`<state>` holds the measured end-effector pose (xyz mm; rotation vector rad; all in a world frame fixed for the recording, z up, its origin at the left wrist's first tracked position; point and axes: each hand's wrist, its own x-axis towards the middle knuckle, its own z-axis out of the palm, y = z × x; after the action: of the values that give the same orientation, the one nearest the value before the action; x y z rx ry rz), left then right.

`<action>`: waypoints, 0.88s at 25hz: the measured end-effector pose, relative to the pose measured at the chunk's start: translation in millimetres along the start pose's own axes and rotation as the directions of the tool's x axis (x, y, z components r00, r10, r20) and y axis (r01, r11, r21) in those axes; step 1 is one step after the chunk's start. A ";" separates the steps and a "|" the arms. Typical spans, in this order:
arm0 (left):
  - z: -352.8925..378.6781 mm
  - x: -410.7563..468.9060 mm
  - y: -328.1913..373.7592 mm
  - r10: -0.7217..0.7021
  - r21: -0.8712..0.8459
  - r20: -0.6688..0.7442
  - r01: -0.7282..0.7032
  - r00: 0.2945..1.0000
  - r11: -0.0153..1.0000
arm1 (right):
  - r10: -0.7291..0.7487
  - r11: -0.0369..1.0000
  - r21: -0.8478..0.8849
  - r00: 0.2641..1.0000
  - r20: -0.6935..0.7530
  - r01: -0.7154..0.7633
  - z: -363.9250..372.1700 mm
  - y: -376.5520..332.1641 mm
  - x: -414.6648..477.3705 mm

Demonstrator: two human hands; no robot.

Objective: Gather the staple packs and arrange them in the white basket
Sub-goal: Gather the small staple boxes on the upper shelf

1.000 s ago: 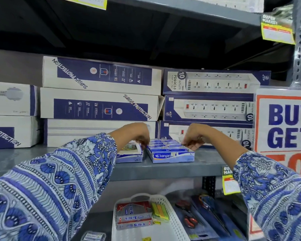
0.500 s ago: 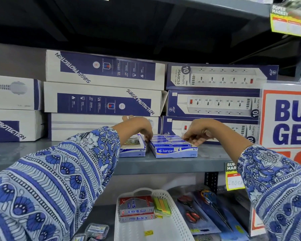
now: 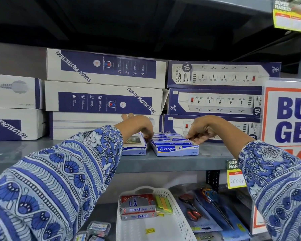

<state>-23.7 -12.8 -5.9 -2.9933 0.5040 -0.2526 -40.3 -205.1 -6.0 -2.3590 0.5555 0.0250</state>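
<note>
Two hands: both reach onto the grey shelf [image 3: 207,159].
Left hand [image 3: 137,126]: fingers curled down at the left edge of the Kangaro staple carton [image 3: 175,146]; a firm grip cannot be told.
Right hand [image 3: 202,128]: fingers [image 3: 192,137] bent onto the carton's right rear corner, touching the packs.
Second carton [image 3: 135,146]: just left of the left fingers.
White basket [image 3: 176,211]: lower shelf, well below both hands, holding red Softek boxes [image 3: 137,206].

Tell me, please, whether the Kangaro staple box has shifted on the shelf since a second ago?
No. The Kangaro box sits below the same extension-board boxes; only the camera moved.
</note>
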 end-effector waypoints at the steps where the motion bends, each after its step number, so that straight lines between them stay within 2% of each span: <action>1: 1.4 1.3 1.4 -0.003 -0.004 -0.005 0.003 1.000 1.000 | 0.004 1.000 0.003 1.000 0.005 -0.004 -0.4 0.5 1.0; 13: 7.8 6.7 0.6 -0.041 0.031 -0.063 0.043 0.997 0.999 | 0.064 0.995 0.066 0.995 0.072 -0.069 -3.9 4.7 2.0; 18: 9.2 13.2 3.8 -0.055 0.012 -0.032 0.055 0.998 0.998 | 0.065 0.997 -0.034 0.998 0.018 -0.064 -0.9 -2.8 -0.4; 22: 12.9 13.3 6.0 -0.057 0.029 -0.060 0.058 0.997 0.998 | 0.043 0.994 -0.104 0.999 -0.020 -0.045 1.9 -5.6 -1.4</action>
<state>-10.9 -22.0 -17.3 -2.9811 0.4160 -0.3519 -39.1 -199.6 -3.6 -2.4502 0.6290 0.0548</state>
